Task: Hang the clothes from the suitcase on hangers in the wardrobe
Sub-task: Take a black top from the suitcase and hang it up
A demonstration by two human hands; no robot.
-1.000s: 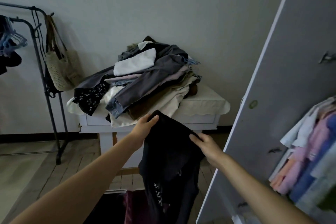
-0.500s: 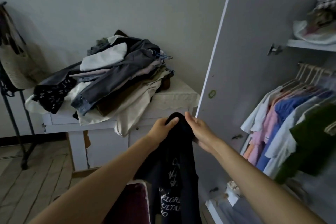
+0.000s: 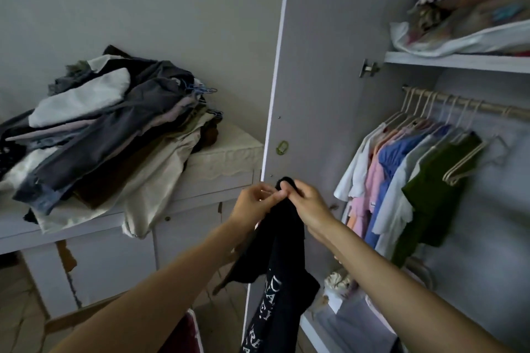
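A black garment with white lettering (image 3: 279, 272) hangs in front of me, bunched at its top edge. My left hand (image 3: 253, 202) and my right hand (image 3: 308, 203) both pinch that top edge, fingertips almost touching. To the right the wardrobe (image 3: 470, 63) stands open. Its rail (image 3: 459, 102) carries several shirts on pale hangers, the last one a dark green shirt (image 3: 436, 195). An empty pale hanger (image 3: 464, 163) hangs just right of the green shirt. A dark red suitcase edge (image 3: 186, 335) shows at the bottom.
The open wardrobe door (image 3: 315, 94) stands right behind my hands. A white cabinet (image 3: 223, 163) on the left holds a tall pile of clothes (image 3: 109, 135). Folded bedding (image 3: 473, 8) fills the upper wardrobe shelf. Bags (image 3: 341, 284) lie on the wardrobe floor.
My view has swung right from the clothes pile toward the open wardrobe. My hands came together on the black garment's top, which now hangs bunched instead of spread.
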